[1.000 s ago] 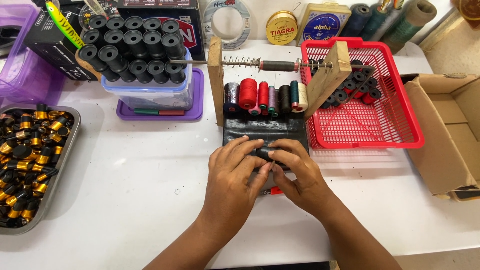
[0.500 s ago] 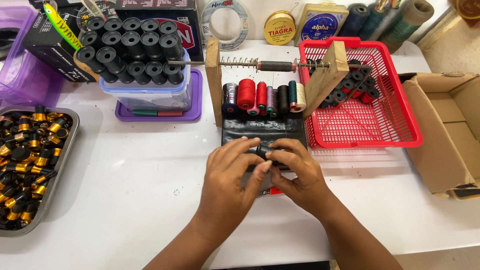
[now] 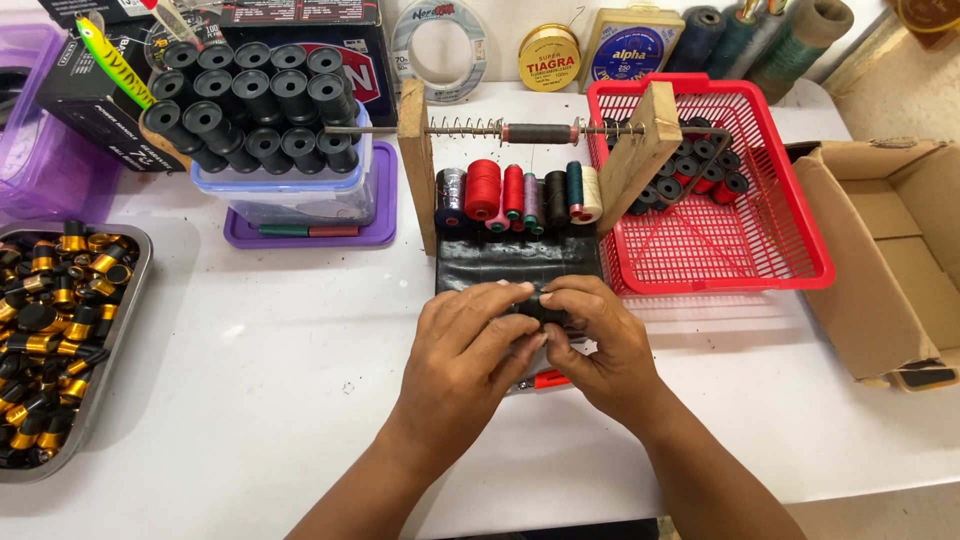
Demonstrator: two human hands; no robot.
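Note:
My left hand [image 3: 468, 345] and my right hand [image 3: 595, 335] meet over a black mat [image 3: 500, 262] on the white table. Between their fingertips they pinch a small black cylindrical part [image 3: 538, 307], mostly hidden by the fingers. A red-handled tool [image 3: 550, 379] lies on the table under my right hand. Just beyond the mat stands a wooden jig [image 3: 415, 165] with a metal rod and spring [image 3: 470, 128], and a row of thread spools [image 3: 515, 190] in red, black, green and cream sits in it.
A red plastic basket [image 3: 790, 250] with black spools stands right of the jig. An open cardboard box [image 3: 880, 250] is at far right. A clear tub stacked with black spools [image 3: 250, 95] sits at back left. A metal tray [image 3: 125, 330] of black-and-gold parts lies at left.
Both hands have stayed over the mat. The fingers have shifted slightly around the small black part, which now shows more between the fingertips.

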